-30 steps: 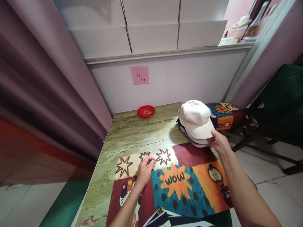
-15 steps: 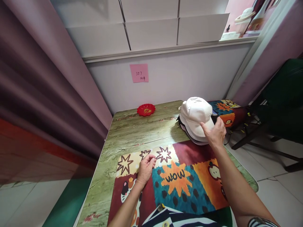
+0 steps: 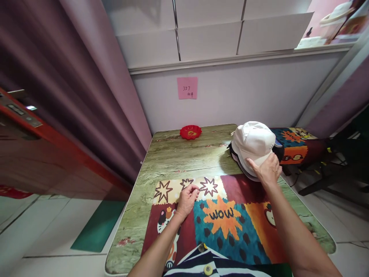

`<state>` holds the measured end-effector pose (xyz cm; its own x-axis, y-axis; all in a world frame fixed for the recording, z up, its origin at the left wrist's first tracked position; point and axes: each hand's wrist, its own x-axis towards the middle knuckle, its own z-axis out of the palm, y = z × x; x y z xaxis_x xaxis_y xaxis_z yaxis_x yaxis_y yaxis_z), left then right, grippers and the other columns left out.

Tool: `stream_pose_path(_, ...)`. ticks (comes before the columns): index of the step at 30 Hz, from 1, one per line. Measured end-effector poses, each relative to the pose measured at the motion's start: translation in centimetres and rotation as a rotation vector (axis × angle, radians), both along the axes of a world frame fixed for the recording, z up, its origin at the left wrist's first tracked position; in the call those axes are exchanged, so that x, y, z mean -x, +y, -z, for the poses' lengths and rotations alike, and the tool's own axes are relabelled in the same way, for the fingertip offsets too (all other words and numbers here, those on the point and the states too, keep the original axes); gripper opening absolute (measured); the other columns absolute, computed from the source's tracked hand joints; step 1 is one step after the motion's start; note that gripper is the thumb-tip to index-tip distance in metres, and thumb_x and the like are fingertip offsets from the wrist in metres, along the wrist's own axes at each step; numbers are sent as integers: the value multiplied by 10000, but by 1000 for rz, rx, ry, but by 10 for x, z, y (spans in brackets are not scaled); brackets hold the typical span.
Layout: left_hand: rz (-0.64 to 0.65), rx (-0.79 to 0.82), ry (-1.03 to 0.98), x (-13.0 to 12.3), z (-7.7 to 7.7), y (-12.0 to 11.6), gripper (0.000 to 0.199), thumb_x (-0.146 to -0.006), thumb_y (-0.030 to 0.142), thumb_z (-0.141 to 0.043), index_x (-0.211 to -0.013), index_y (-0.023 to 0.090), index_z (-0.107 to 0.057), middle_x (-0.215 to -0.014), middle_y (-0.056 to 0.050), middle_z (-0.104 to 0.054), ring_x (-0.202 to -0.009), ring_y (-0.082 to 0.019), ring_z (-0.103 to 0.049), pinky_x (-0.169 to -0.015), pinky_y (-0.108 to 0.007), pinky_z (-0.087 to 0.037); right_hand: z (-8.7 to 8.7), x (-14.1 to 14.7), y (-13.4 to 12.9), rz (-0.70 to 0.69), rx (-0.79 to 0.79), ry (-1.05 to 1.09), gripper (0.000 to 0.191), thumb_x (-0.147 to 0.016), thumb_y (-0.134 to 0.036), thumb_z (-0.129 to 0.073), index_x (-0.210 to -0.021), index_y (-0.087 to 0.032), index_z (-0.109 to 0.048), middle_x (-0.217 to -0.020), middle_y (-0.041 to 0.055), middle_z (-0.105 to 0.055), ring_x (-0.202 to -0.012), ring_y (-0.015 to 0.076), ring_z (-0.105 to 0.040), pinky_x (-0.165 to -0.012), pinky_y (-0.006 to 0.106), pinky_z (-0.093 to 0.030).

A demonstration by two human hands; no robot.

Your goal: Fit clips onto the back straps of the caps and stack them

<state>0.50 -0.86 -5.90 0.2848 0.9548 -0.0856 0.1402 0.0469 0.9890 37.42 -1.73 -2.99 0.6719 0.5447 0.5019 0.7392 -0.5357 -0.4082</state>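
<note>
A white baseball cap point(image 3: 253, 139) tops a small stack of caps at the right side of the wooden-patterned table. Beneath it, the edges of darker caps point(image 3: 250, 174) show. My right hand point(image 3: 269, 169) grips the white cap's brim, thumb on the top and fingers around the far side, where the fingertips are hidden. Over the colourful placemat point(image 3: 236, 184) my left hand point(image 3: 188, 198) rests with its fingers curled together, and nothing shows in it.
Toward the back of the table point(image 3: 167, 154) sits a red scalloped dish point(image 3: 190, 132). A pink note point(image 3: 187, 88) is stuck on the wall behind. Beyond the table's right edge are a second patterned mat point(image 3: 294, 148) and dark furniture. Purple curtains point(image 3: 115, 77) hang at the left.
My view has turned left, shifting the scene to the right. My right hand has closed on the white cap's brim. The left hand stays curled on the mat.
</note>
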Motion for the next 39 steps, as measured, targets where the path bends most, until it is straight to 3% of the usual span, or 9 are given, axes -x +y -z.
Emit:
stream_pose_path(2,3,29,-14,0,-3,0,225,-792,371,-621,-872,162,-650,-767,-24,-671,-626,-122,-587,-603,-241,-488,-1,25,-7,-66,-104,-66,899,-877,-611,-532,-1530,-44,-285,-1526,316,-382,-1430,454,-326,-1123,652,-268)
stream_pose_path(4,12,78,1,-3,-6,4,219,-786,363,-605,-856,157,-628,-752,-22,-658,-588,-111,-569,-572,-235,-472,-1,56,-14,-263,-138,-138,713,-928,-499,-511,-1510,-111,-369,-1545,244,-421,-1454,395,-336,-1165,623,-224)
stream_pose_path(8,37,123,89,-15,-28,24,233,-763,308,-618,-924,141,-627,-684,0,-634,-530,-105,-544,-485,-207,-392,-9,114,-15,-720,57,60,472,-946,-394,-507,-1372,-195,-548,-1113,104,-744,-1077,286,-669,-1110,537,-355)
stream_pose_path(11,100,-56,182,-26,-71,41,447,-751,247,-657,-1182,132,-632,-645,36,-620,-558,-112,-563,-540,-211,-423,-36,140,-2,-805,196,229,588,-896,-377,-580,-1452,-213,-485,-861,27,-760,-824,259,-704,-899,432,-491)
stream_pose_path(13,129,-227,258,-33,-110,48,689,-757,224,-673,-1419,139,-504,-678,41,-639,-606,-123,-589,-605,-227,-462,-66,150,8,-841,191,217,792,-854,-352,-629,-1567,-190,-322,-821,14,-751,-787,255,-699,-809,380,-498)
stream_pose_path(17,61,-606,426,-40,-181,46,962,-779,106,-630,-1622,204,-178,-765,20,-681,-659,-145,-608,-686,-261,-482,-130,167,22,-867,-18,-21,996,-825,-204,-617,-1631,-127,-38,-753,-17,-712,-756,226,-672,-966,430,-442)
stream_pose_path(20,-84,-822,573,-43,-209,40,927,-822,74,-581,-1633,219,-156,-940,-62,-722,-708,-172,-629,-696,-287,-484,-162,176,25,-747,-141,-210,956,-835,-129,-561,-1629,-106,-30,-755,-7,-694,-748,213,-636,-1056,465,-371)
stream_pose_path(26,-232,-905,777,-48,-207,48,942,-843,31,-539,-1645,229,-88,-1186,-157,-708,-752,-210,-676,-685,-314,-503,-173,179,35,-601,-161,-360,892,-848,-96,-484,-1632,-77,-59,-764,25,-671,-732,222,-575,-1084,495,-316)
stream_pose_path(39,-275,-897,842,-49,-196,52,957,-846,24,-521,-1647,231,-40,-1200,-184,-703,-696,-207,-672,-682,-329,-524,-163,178,39,-588,-100,-343,887,-844,-87,-453,-1640,-108,-61,-755,41,-666,-737,239,-575,-1091,524,-292)
